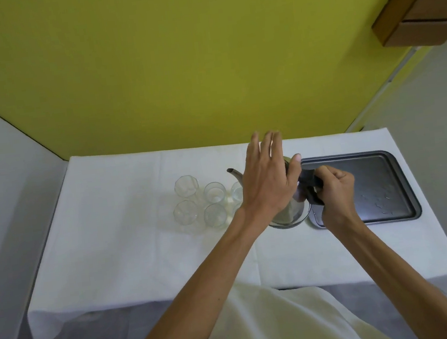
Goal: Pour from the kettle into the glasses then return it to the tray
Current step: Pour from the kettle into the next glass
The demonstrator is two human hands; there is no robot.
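Observation:
A metal kettle (291, 216) with a thin curved spout pointing left stands on the white tablecloth, just left of the dark tray (371, 180). My right hand (333, 187) is shut on the kettle's black handle. My left hand (269, 176) lies flat over the kettle's top with the fingers spread, hiding the lid. Several clear glasses (214, 192) stand in two rows left of the kettle; the rightmost ones are partly hidden behind my left hand.
The tray holds a few water drops near its right end. The table (132, 263) is covered in a white cloth and stands against a yellow-green wall. A wooden cabinet (421, 7) hangs at the upper right.

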